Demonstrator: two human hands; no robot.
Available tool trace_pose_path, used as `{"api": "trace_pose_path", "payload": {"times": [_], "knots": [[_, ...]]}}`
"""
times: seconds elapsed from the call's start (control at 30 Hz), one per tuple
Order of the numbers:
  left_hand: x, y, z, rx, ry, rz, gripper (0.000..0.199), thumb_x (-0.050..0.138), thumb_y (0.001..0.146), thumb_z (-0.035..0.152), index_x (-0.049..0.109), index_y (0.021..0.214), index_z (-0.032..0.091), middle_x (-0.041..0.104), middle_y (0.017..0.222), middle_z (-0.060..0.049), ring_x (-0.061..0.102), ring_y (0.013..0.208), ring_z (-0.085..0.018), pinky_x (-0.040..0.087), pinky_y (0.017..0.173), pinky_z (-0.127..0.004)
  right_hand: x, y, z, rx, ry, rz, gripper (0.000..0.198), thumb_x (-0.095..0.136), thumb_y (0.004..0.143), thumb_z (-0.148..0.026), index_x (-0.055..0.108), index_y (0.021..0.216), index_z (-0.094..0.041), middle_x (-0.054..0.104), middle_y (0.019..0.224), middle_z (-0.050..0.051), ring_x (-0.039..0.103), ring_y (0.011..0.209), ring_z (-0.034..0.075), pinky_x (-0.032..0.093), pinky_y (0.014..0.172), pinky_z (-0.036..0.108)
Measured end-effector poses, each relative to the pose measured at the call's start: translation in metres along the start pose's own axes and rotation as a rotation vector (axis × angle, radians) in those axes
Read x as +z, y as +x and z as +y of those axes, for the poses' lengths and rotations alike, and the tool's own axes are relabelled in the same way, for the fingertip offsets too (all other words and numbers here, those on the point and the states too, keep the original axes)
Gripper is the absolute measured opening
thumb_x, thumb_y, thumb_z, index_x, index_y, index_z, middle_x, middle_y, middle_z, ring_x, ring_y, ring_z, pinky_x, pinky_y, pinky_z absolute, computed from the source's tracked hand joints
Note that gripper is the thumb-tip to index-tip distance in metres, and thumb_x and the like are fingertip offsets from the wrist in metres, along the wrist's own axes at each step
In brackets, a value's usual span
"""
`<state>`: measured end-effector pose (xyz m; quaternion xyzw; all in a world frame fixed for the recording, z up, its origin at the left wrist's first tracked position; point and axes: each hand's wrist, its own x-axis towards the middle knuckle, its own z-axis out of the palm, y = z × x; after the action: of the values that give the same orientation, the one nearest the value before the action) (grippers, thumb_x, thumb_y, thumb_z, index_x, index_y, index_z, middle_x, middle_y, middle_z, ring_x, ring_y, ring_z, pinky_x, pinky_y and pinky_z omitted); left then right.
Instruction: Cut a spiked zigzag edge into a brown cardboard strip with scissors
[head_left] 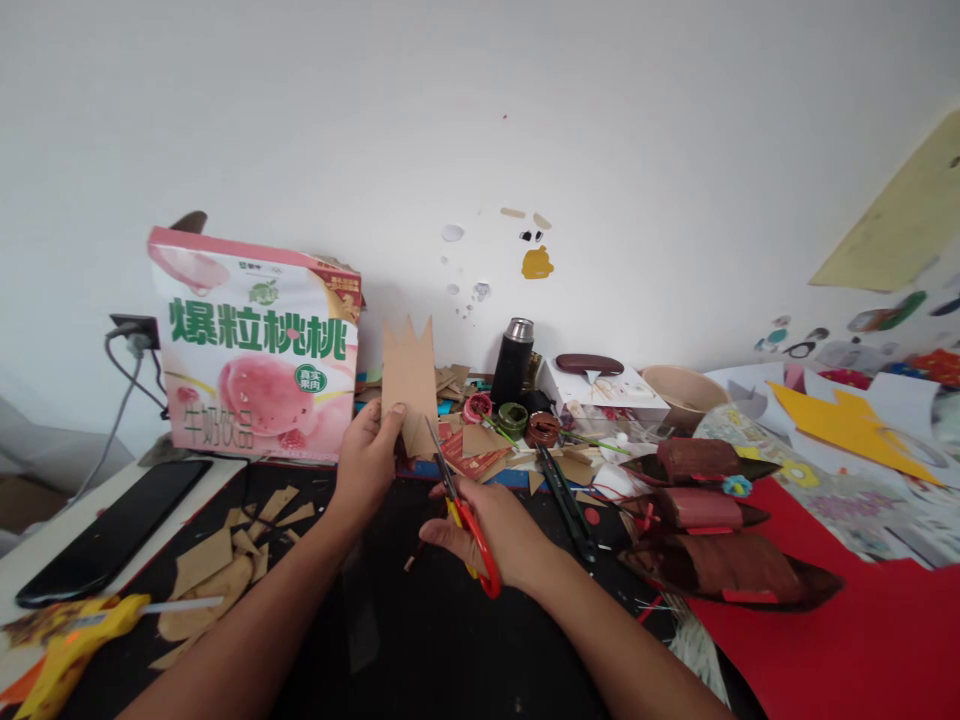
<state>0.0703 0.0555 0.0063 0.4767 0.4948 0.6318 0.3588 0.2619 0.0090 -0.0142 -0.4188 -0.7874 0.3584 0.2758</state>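
My left hand pinches the lower left part of a brown cardboard piece, held upright. Its top edge is cut into a row of points. In my right hand is a pair of scissors with red and yellow handles. The blades point up and to the left, their tips close to the cardboard's lower right edge. Whether the blades touch the cardboard I cannot tell. Beneath both hands lies a black work surface.
Left: a pink drink box, black phone, yellow glue gun and cardboard scraps. Behind: a black thermos, paint jars and a white box. Right: a utility knife, brown boat-like models and red paper.
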Motion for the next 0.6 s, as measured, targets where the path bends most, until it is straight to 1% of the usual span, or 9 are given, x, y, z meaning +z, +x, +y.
{"api": "trace_pose_path", "payload": {"times": [0.1, 0.23, 0.33, 0.43, 0.6], "knots": [[-0.0001, 0.0007, -0.0011, 0.014, -0.005, 0.001, 0.032, 0.066, 0.088, 0.051, 0.061, 0.091, 0.02, 0.059, 0.068, 0.003, 0.053, 0.048, -0.013, 0.045, 0.039, -0.024, 0.0013, -0.0002, 0.0009, -0.006, -0.013, 0.016, 0.056, 0.078, 0.088, -0.065, 0.073, 0.116, -0.018, 0.079, 0.101, 0.008, 0.075, 0.095, 0.027, 0.054, 0.084, 0.034], [0.0003, 0.0009, -0.0012, 0.006, -0.002, -0.008, 0.032, 0.066, 0.088, 0.052, 0.059, 0.087, 0.021, 0.054, 0.062, 0.005, 0.049, 0.043, -0.013, 0.043, 0.036, -0.024, 0.0026, -0.0001, 0.0023, -0.02, -0.03, 0.025, 0.053, 0.074, 0.091, -0.065, 0.073, 0.116, -0.018, 0.079, 0.101, 0.009, 0.075, 0.097, 0.029, 0.056, 0.087, 0.037], [0.0007, 0.0, -0.0002, 0.006, -0.002, -0.012, 0.032, 0.066, 0.088, 0.053, 0.058, 0.086, 0.022, 0.053, 0.061, 0.006, 0.049, 0.043, -0.013, 0.044, 0.035, -0.024, 0.0034, 0.0003, 0.0037, -0.028, -0.032, 0.029, 0.05, 0.073, 0.092, -0.063, 0.073, 0.116, -0.019, 0.079, 0.102, 0.009, 0.076, 0.098, 0.029, 0.057, 0.087, 0.037], [0.0007, -0.0007, 0.0003, 0.0, -0.013, -0.013, 0.033, 0.066, 0.088, 0.053, 0.058, 0.089, 0.022, 0.054, 0.062, 0.005, 0.05, 0.043, -0.014, 0.045, 0.036, -0.025, 0.004, 0.0008, 0.0046, -0.031, -0.034, 0.036, 0.051, 0.075, 0.09, -0.064, 0.073, 0.115, -0.019, 0.079, 0.103, 0.01, 0.076, 0.097, 0.029, 0.057, 0.085, 0.036], [0.0002, 0.0002, -0.0006, 0.01, -0.008, -0.015, 0.032, 0.066, 0.088, 0.052, 0.06, 0.091, 0.021, 0.056, 0.062, 0.005, 0.049, 0.043, -0.013, 0.044, 0.037, -0.023, 0.0061, 0.0019, 0.0068, -0.007, -0.035, 0.029, 0.054, 0.074, 0.09, -0.066, 0.072, 0.116, -0.018, 0.079, 0.094, 0.009, 0.076, 0.086, 0.027, 0.057, 0.079, 0.034]]}}
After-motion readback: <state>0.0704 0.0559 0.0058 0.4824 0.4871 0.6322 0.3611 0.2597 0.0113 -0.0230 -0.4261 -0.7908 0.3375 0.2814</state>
